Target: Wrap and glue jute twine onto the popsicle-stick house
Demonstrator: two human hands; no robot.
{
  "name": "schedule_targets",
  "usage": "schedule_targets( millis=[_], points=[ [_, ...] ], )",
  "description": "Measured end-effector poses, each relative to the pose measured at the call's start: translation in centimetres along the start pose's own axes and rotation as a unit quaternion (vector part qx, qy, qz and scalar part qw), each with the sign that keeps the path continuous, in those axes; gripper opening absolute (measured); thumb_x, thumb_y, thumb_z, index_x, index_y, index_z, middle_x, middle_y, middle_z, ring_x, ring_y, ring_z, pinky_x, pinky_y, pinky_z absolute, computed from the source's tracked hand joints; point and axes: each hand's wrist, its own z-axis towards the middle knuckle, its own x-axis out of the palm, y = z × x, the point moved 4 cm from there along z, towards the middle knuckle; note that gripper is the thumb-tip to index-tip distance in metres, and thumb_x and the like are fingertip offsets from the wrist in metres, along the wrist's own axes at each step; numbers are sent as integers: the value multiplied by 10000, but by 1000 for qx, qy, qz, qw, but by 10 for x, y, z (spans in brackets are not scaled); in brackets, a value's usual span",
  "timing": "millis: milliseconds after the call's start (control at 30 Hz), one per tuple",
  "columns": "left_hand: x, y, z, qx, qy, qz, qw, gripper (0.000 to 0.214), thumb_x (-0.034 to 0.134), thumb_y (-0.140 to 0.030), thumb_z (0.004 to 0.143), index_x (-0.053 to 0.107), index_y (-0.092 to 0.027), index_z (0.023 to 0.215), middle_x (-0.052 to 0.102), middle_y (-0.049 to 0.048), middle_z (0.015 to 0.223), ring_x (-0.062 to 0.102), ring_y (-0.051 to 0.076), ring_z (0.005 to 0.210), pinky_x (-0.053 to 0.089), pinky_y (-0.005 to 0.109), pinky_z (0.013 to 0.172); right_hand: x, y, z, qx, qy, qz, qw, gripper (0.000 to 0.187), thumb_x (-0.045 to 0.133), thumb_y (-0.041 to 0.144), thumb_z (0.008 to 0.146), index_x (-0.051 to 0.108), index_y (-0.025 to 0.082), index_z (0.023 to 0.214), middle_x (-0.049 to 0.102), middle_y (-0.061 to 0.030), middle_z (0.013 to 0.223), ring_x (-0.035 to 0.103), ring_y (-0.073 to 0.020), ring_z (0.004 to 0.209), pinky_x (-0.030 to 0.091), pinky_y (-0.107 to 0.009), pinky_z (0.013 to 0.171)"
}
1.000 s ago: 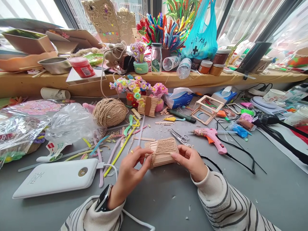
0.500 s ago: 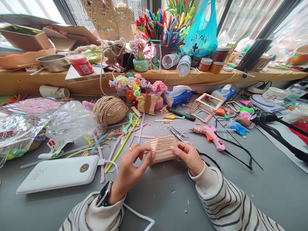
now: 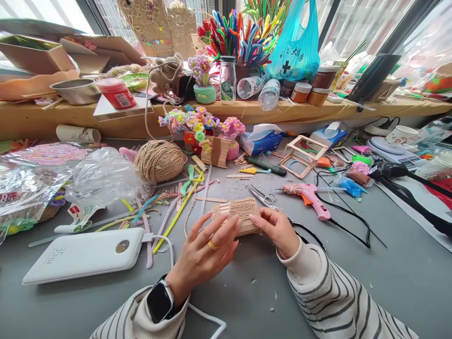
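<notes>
A small box-like piece of wooden craft sticks wrapped in twine [image 3: 243,208] is held just above or on the grey table, in front of me. My right hand [image 3: 280,230] pinches its right end between thumb and fingers. Stretched out and slightly spread, the fingers of my left hand [image 3: 208,247] lie across its near left side and hide part of it. A strand of twine [image 3: 188,216] runs beyond my left fingers towards the ball of twine [image 3: 160,161]. Scissors [image 3: 263,196] lie just behind the piece, and a pink glue gun [image 3: 312,197] rests to their right.
On the left sit a white power bank [image 3: 86,256] with a cable and some clear plastic wrapping [image 3: 102,176]. A wooden stick frame [image 3: 303,156] and tissue pack [image 3: 262,140] stand farther back. Behind runs a crowded ledge [image 3: 123,120]. The glue gun's black cord [image 3: 365,233] loops at right.
My left hand has let go of its pinch at the left end of the piece. It has turned over, with its fingers now extended across the near side. My right hand keeps its grip.
</notes>
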Motion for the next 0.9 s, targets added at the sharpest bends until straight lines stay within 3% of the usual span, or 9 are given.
schedule_targets(
  millis=[267, 533, 733, 900],
  points=[
    [3, 2, -2, -5, 14, -3, 1000, 303, 594, -158, 781, 600, -120, 1081, 708, 44, 1012, 616, 180, 1013, 350, 376, 1074, 1, 1, -1, -1, 4, 8, 1000, 385, 687, 519, 610, 616, 158, 721, 585, -7, 663, 492, -129, 628, 379, -267, 591],
    [6, 3, -1, 8, 48, -40, 998, 377, 550, -125, 796, 530, -85, 1171, 678, 96, 1069, 576, 198, 1113, 428, 362, 1020, 1, 3, 0, -11, -16, -1, 1000, 434, 620, 599, 634, 538, 175, 598, 407, 54, 492, 319, -69, 455, 283, -241, 455],
    [7, 4, -3, 8, 44, -42, 998, 392, 543, -120, 794, 520, -86, 1184, 674, 105, 1067, 576, 207, 1109, 440, 375, 1005, 3, 2, -1, -21, -7, -15, 1000, 398, 662, 546, 630, 584, 165, 715, 530, 8, 625, 440, -111, 585, 352, -253, 549],
    [10, 4, -5, -6, 49, -50, 998, 432, 524, -105, 793, 492, -114, 1223, 667, 89, 1082, 555, 195, 1131, 402, 379, 1037, 3, -1, 2, -35, -18, -41, 998, 398, 624, 555, 670, 537, 169, 626, 450, 36, 560, 378, -91, 535, 313, -246, 515]
  ],
)
